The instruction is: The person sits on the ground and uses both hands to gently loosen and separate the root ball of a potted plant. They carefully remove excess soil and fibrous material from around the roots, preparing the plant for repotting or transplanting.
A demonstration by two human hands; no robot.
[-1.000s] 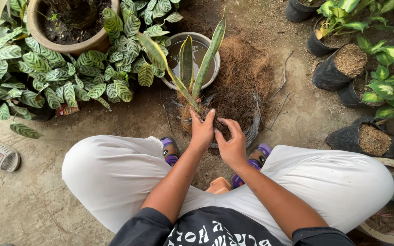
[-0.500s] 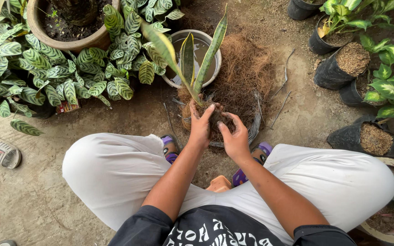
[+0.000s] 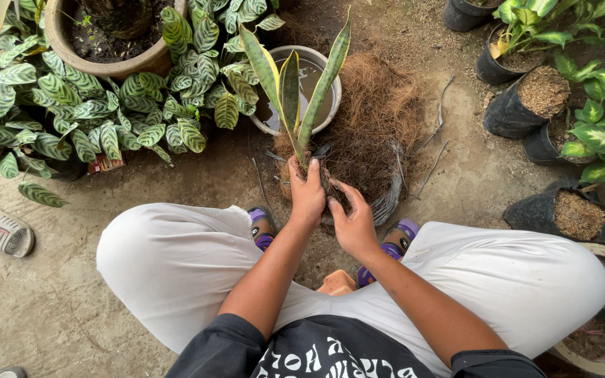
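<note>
Outdoor setting, bare dirt and concrete ground point(image 3: 50, 308), and we're looking straight down at our own lap. Our white trousers point(image 3: 176, 259) take up the near half, knees spread left and right, with purple sandals point(image 3: 393, 245) showing between them. Far left we see a big bed of striped-leaf plants point(image 3: 106, 112) around a clay pot point(image 3: 106, 63). Far centre, a pile of brown coconut fibre point(image 3: 379, 119) spreads over the ground, touching a round basin of murky water point(image 3: 316, 91) on its left. On the right we see black grow bags point(image 3: 519, 105) filled with fibre, next to green-and-yellow leafy plants point(image 3: 603, 105). A grey slipper point(image 3: 1, 231) lies at the left edge.

The snake plant point(image 3: 292, 91) stands roughly upright at centre, just past our knees, its base set in the near edge of the fibre pile. Our left hand point(image 3: 307, 192) is wrapped around the plant's base, fingers curled. Our right hand point(image 3: 351, 220) sits just beside it on the right, fingers pressed into the fibre and roots at the base. The hands are close together, nearly touching.
</note>
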